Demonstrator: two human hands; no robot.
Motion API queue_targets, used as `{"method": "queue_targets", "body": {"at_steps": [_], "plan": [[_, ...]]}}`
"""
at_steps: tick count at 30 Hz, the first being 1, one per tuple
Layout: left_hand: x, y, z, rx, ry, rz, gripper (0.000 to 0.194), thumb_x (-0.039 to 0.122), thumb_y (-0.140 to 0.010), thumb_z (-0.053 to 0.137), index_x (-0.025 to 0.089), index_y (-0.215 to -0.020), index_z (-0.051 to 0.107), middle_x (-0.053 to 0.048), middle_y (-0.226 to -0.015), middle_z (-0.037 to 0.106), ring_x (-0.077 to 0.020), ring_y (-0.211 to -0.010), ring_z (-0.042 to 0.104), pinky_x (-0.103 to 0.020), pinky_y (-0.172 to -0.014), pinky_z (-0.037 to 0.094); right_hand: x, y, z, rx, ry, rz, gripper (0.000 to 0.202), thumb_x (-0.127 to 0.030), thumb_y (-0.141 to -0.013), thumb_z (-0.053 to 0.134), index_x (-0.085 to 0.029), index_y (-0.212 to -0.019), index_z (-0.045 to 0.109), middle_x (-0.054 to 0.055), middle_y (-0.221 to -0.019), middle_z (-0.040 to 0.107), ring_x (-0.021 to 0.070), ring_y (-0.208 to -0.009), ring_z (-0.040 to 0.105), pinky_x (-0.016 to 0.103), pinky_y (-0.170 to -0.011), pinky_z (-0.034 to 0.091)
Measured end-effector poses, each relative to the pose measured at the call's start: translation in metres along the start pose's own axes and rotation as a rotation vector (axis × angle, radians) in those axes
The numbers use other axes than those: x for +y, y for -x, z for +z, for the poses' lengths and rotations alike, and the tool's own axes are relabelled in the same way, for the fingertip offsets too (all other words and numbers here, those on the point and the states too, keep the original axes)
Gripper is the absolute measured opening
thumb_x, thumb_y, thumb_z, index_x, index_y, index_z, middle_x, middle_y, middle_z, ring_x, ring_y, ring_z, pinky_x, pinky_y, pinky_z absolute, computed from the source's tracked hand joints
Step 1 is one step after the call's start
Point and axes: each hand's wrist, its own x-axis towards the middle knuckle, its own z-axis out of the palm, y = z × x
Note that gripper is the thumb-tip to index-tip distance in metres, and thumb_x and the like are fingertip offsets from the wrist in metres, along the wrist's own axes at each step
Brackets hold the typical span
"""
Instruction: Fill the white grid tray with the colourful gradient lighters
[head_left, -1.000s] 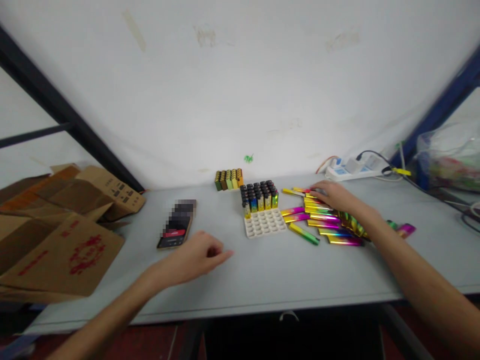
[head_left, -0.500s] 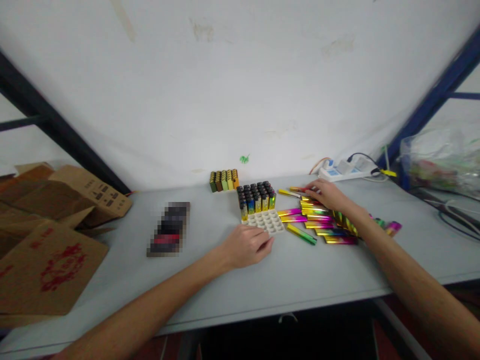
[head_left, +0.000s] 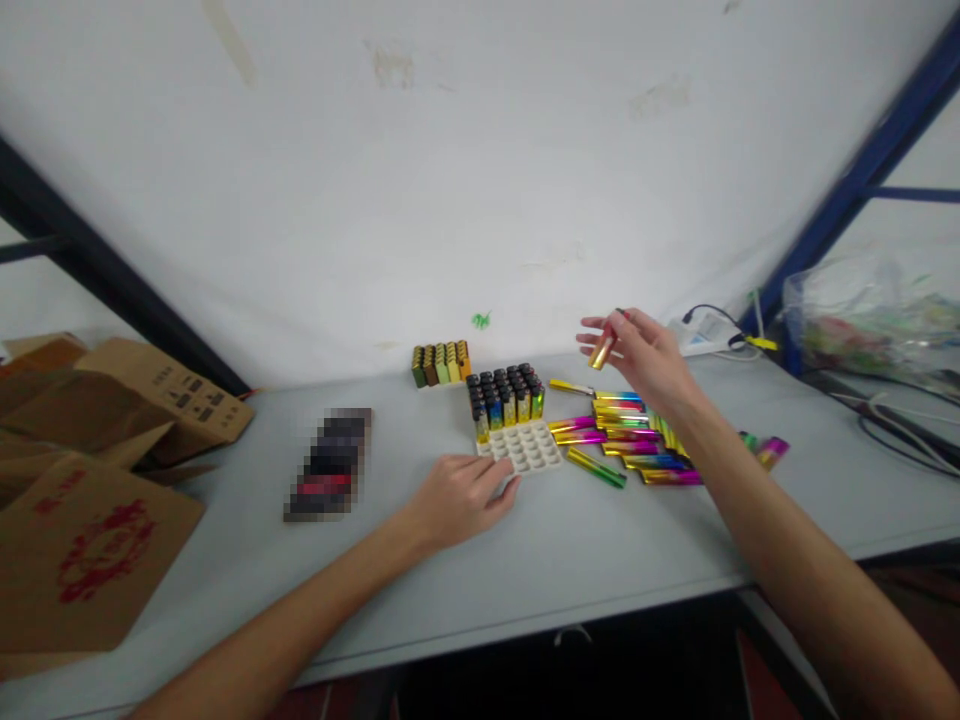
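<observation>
A red and gold lighter (head_left: 602, 350) is pinched, tilted, in the fingers of my right hand (head_left: 651, 360), raised above the table's back right. My left hand (head_left: 466, 500) lies on the table with bent fingers closed on the near left corner of a white tray (head_left: 536, 448) with round holes. Lighters with black tops (head_left: 506, 392) stand upright in the tray's back rows, while its front rows show bare holes. To the tray's right lies a loose pile of shiny metallic lighters (head_left: 626, 435), partly hidden by my right forearm. A green and gold lighter (head_left: 596, 467) lies nearest the tray.
A block of yellow and green lighters (head_left: 441, 364) stands by the wall. Open cardboard boxes (head_left: 112, 540) fill the left end, beside a pixelated dark flat object (head_left: 330, 465). A power strip (head_left: 709, 332) with cables and a plastic bag (head_left: 862, 310) are at the right.
My right hand has risen from the back of the pile with the red and gold lighter in its fingers. My left hand stays at the tray's near corner.
</observation>
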Motion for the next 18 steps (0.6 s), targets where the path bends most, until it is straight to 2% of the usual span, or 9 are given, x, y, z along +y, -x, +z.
{"method": "queue_targets", "body": {"at_steps": [2, 4, 7, 11, 15, 18], "plan": [[-0.004, 0.006, -0.005, 0.005, 0.020, -0.053, 0.014, 0.026, -0.100, 0.056, 0.017, -0.101, 0.067, -0.002, -0.077, 0.076, -0.0151, -0.060, 0.071, -0.024, -0.058, 0.053, -0.005, 0.011, 0.019, -0.050, -0.083, 0.030, 0.040, -0.063, -0.087, 0.070, -0.026, -0.096, 0.054, 0.001, -0.089, 0.070, 0.0175, -0.082, 0.069, 0.036, -0.079, 0.058], [-0.008, 0.009, -0.011, -0.038, 0.042, -0.097, 0.017, 0.028, -0.100, 0.057, 0.017, -0.106, 0.069, -0.001, -0.074, 0.075, -0.0134, -0.056, 0.069, -0.023, -0.059, 0.053, -0.005, 0.023, 0.035, -0.103, -0.119, 0.049, 0.038, -0.060, -0.089, 0.068, -0.028, -0.102, 0.054, -0.004, -0.073, 0.061, 0.0151, -0.066, 0.061, 0.031, -0.067, 0.055], [-0.011, 0.009, -0.015, -0.106, 0.082, -0.154, 0.021, 0.032, -0.100, 0.057, 0.018, -0.104, 0.072, 0.002, -0.061, 0.069, -0.0115, -0.047, 0.061, -0.022, -0.055, 0.049, 0.002, 0.037, 0.053, -0.183, -0.174, 0.104, 0.036, -0.060, -0.091, 0.065, -0.029, -0.106, 0.053, -0.008, -0.065, 0.047, 0.0104, -0.050, 0.041, 0.023, -0.048, 0.038], [-0.010, 0.008, -0.012, -0.180, 0.134, -0.190, 0.020, 0.032, -0.099, 0.059, 0.018, -0.102, 0.074, 0.004, -0.055, 0.063, -0.0114, -0.045, 0.057, -0.021, -0.053, 0.045, 0.013, 0.050, 0.065, -0.297, -0.196, 0.242, 0.036, -0.063, -0.095, 0.058, -0.030, -0.108, 0.051, -0.010, -0.063, 0.040, 0.0081, -0.046, 0.021, 0.020, -0.042, 0.016], [-0.009, 0.008, -0.010, -0.195, 0.141, -0.203, 0.020, 0.032, -0.098, 0.060, 0.018, -0.101, 0.074, 0.004, -0.055, 0.062, -0.0119, -0.045, 0.056, -0.022, -0.053, 0.044, 0.019, 0.058, 0.074, -0.360, -0.187, 0.339, 0.040, -0.066, -0.093, 0.060, -0.028, -0.101, 0.051, -0.010, -0.063, 0.032, 0.0083, -0.047, 0.018, 0.020, -0.042, 0.014], [-0.009, 0.008, -0.011, -0.198, 0.129, -0.215, 0.020, 0.032, -0.098, 0.060, 0.018, -0.103, 0.074, 0.004, -0.056, 0.061, -0.0122, -0.047, 0.057, -0.021, -0.054, 0.043, 0.023, 0.062, 0.080, -0.321, -0.094, 0.314, 0.050, -0.071, -0.090, 0.059, -0.023, -0.080, 0.048, -0.009, -0.061, 0.030, 0.0078, -0.048, 0.021, 0.022, -0.042, 0.016]]}}
